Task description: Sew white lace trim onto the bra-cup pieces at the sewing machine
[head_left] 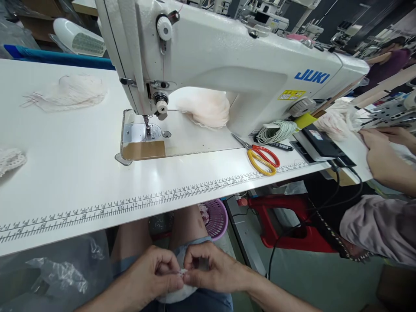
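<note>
Over my lap, my left hand (162,273) and my right hand (211,268) meet with fingertips pinched on a small piece of white fabric (177,296). Its edge shows between the two thumbs; the rest hangs below and is partly covered by the hands. Above them on the table stands a white sewing machine (240,56), its needle and presser foot (147,128) over the metal plate. A stack of pale peach fabric pieces (208,108) lies under the machine arm. Scissors (261,158) with red and yellow handles rest right of it.
A printed ruler (149,200) runs along the table's front edge. Gathered fabric (73,92) and lace (11,161) lie at left. Coiled cord (276,131) and a black box (320,143) sit at right. Below are a purple basket (217,219) and red stool (292,221). A co-worker's arm (386,160) reaches in.
</note>
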Demonstrator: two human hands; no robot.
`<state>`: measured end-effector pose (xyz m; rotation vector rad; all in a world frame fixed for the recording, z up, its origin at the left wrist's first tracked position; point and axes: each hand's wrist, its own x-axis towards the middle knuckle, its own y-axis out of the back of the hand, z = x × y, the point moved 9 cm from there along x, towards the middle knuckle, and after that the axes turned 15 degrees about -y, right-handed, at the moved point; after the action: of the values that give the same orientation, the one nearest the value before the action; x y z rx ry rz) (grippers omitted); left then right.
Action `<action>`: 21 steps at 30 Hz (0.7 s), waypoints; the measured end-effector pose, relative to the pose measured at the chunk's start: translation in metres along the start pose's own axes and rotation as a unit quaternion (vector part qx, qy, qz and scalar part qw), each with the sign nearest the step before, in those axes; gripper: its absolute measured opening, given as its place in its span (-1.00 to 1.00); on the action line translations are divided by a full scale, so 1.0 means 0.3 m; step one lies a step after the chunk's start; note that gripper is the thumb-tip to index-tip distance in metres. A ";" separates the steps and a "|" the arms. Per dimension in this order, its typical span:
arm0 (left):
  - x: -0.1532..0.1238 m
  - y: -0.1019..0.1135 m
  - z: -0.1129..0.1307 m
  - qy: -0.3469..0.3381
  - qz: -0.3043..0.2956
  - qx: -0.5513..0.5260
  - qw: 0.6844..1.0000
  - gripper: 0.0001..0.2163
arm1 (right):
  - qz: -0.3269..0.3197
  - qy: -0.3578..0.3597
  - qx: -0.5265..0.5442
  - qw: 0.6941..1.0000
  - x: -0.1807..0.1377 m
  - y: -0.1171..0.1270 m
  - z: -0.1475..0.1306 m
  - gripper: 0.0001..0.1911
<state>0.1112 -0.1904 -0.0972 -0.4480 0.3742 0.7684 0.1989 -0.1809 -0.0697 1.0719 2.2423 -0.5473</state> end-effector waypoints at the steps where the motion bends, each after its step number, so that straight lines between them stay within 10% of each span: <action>1: 0.000 -0.005 -0.008 0.013 -0.001 -0.015 1.000 -0.55 | 0.006 0.006 -0.005 1.000 -0.002 0.003 -0.005 -0.79; 11: 0.018 0.008 -0.020 0.011 0.043 0.008 0.999 -0.54 | 0.039 0.012 -0.040 0.998 -0.018 0.031 -0.004 -0.76; 21: -0.001 -0.004 -0.002 0.043 0.013 -0.071 0.996 -0.65 | -0.066 -0.001 0.070 0.995 0.000 -0.002 0.027 -0.56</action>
<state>0.1116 -0.1917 -0.0973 -0.6120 0.4082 0.8065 0.2011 -0.1861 -0.0755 0.9946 2.3137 -0.7704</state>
